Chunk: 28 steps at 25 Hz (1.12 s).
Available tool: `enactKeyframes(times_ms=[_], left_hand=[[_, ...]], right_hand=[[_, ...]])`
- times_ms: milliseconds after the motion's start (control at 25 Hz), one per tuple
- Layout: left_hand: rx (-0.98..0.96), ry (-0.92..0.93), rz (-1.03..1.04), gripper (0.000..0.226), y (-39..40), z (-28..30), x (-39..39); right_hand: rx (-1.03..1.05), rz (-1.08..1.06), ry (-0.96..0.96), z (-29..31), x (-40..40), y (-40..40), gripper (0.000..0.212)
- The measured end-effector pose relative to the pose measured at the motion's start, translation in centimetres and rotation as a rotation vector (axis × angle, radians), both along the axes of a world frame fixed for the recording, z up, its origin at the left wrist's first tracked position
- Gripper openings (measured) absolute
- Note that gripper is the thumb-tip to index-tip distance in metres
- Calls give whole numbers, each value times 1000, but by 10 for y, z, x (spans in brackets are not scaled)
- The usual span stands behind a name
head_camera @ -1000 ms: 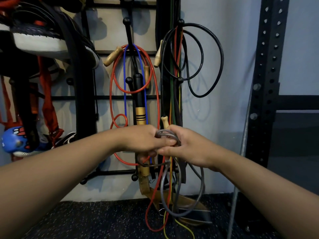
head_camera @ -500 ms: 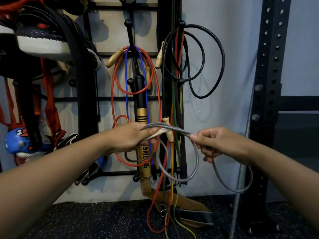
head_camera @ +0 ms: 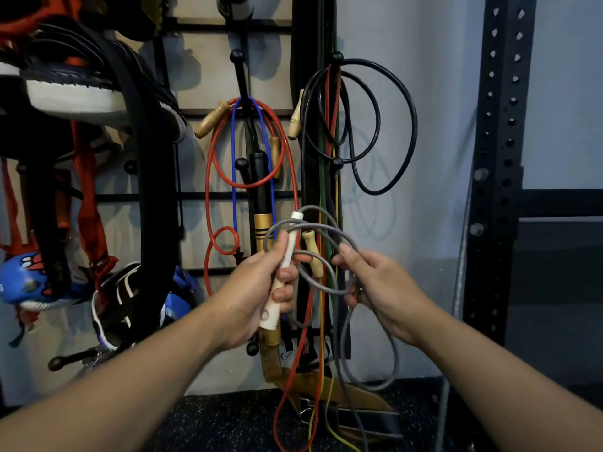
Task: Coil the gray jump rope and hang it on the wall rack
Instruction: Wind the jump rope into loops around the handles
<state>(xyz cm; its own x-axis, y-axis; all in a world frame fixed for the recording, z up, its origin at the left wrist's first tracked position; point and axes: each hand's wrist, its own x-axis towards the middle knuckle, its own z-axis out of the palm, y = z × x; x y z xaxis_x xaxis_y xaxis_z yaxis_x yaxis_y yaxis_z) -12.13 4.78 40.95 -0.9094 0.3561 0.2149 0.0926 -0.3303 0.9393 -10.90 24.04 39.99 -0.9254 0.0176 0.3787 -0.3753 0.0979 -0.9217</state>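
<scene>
Here, head view only:

Left hand (head_camera: 257, 298): clenched round the white handle (head_camera: 285, 272) of the gray rope (head_camera: 313, 252), in front of the rack (head_camera: 241, 73), below its middle pegs; thumb pressed along the handle, fingers wrapped from the far side.
White handle: nearly upright, top tilted slightly right, tip level with the gold band of the black stick (head_camera: 261, 197) hanging on the rack.
Right hand (head_camera: 378, 285): just right of the left hand, palm turned left, fingers curled about several gray strands; thumb lying over the top strand.
Gray rope: off the rack, held in the air before it; loose loops spanning from one hand to the other, one arc rising above the handle tip, a long slack loop drooping under the right hand toward the floor (head_camera: 228, 422).
Wooden handle (head_camera: 313, 256): between the two hands, behind the gray loops; cannot tell whose rope.
Red rope (head_camera: 212, 164): hung from an upper rack peg, behind the left hand.
Blue rope (head_camera: 233, 164): inside the red loops, same peg.
Black rope (head_camera: 414, 125): coiled on the rack's right-hand pegs, above the right hand.
Steel upright (head_camera: 499, 177): well right of the rack, perforated.
Shoes (head_camera: 71, 96): at the rack's upper left.
</scene>
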Motion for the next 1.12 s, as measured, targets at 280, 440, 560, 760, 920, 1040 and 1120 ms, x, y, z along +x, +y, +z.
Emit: enactKeyframes(times_ms=[280,440,560,760,920,1040,1120], left_hand=[[154,102,399,44,29,-13,3],[33,222,580,40,29,-22,3],[-67,316,687,36,28,-28,7],[-206,328,526,29,14,-29,9],[-306,314,393,59,-24,-7,13],[-620,517,325,92,-51,35,18],[-1048,645,167,79,-41,63,26]], right_hand=[[3,183,-19,-12,3,-53,55],[100,102,0,-7,1,-56,32],[210,121,-64,-3,2,-50,36],[157,245,-34,0,11,-37,33],[254,237,53,1,8,-20,32],[446,194,74,3,8,-12,33],[567,154,115,6,8,-14,36]])
